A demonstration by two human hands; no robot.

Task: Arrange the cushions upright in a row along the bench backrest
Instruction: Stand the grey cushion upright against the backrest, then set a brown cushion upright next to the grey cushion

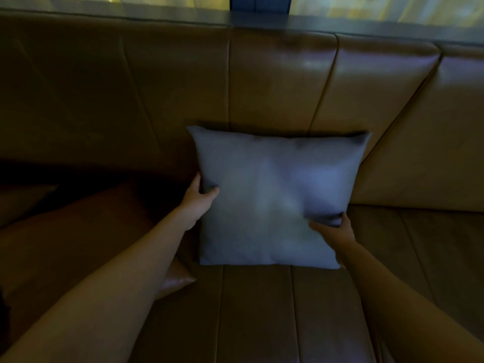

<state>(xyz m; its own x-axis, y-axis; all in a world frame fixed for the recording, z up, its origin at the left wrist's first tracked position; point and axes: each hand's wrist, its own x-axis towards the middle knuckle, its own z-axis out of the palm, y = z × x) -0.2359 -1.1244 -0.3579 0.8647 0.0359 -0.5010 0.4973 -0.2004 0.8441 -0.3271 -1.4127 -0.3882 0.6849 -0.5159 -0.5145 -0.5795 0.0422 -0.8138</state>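
A square grey-blue cushion (275,197) stands upright on the brown leather bench seat (262,310), its top edge leaning against the padded backrest (275,82). My left hand (200,195) pinches the cushion's left edge about halfway up. My right hand (336,229) grips its lower right side, with the thumb pressed into the fabric. A brown leather cushion (78,244) lies at a slant on the seat to the left, partly under my left forearm.
A dark ledge (340,24) runs along the top of the backrest, with pale curtains (392,6) behind it. The bench seat continues to the right (432,258). The left side of the bench is in deep shadow.
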